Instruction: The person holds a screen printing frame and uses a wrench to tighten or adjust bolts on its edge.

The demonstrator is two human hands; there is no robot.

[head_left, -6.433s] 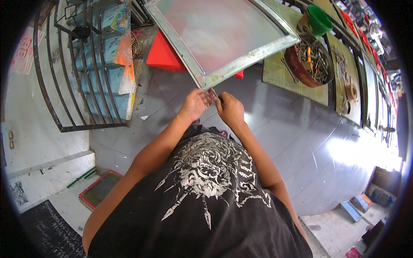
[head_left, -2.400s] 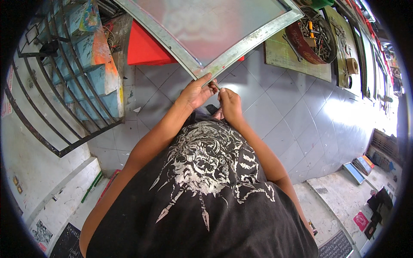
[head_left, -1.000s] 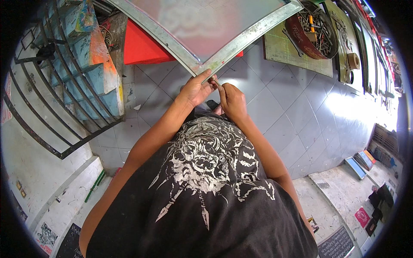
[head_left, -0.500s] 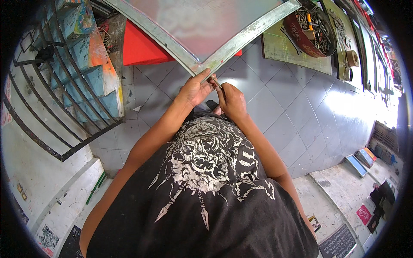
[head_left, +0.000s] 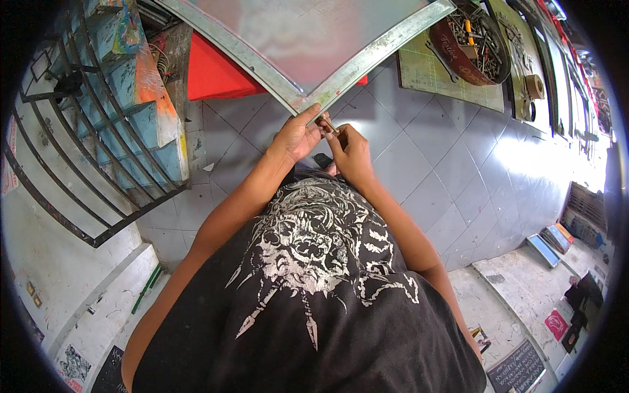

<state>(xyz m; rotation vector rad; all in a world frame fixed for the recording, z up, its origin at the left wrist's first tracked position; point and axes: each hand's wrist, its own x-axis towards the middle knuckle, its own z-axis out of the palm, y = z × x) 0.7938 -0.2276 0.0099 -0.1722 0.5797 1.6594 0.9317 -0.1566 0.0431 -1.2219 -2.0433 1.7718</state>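
A metal-edged screen frame (head_left: 396, 59) with a translucent mesh (head_left: 298, 39) stretches away at the top, one corner pointing toward me. My left hand (head_left: 296, 139) grips that corner, its thumb on top and its other fingers curled below. Close by on the right, my right hand (head_left: 352, 154) pinches a thin metal tool (head_left: 333, 126) that reaches toward the underside of the corner. The tool's tip, and whatever it touches, are hidden behind my fingers, and its exact kind cannot be made out.
Beneath the frame lies something flat and red (head_left: 219, 73). At the right, a round tin (head_left: 452, 56) full of metal parts stands on a green cutting mat (head_left: 419, 78), beside a wrench (head_left: 441, 62) and a tape roll (head_left: 534, 86). A black metal grille (head_left: 98, 223) fills the left.
The fingers of my right hand have shifted and loosened a little around the tool, with the wrist slightly turned. My left hand stays on the frame's corner.
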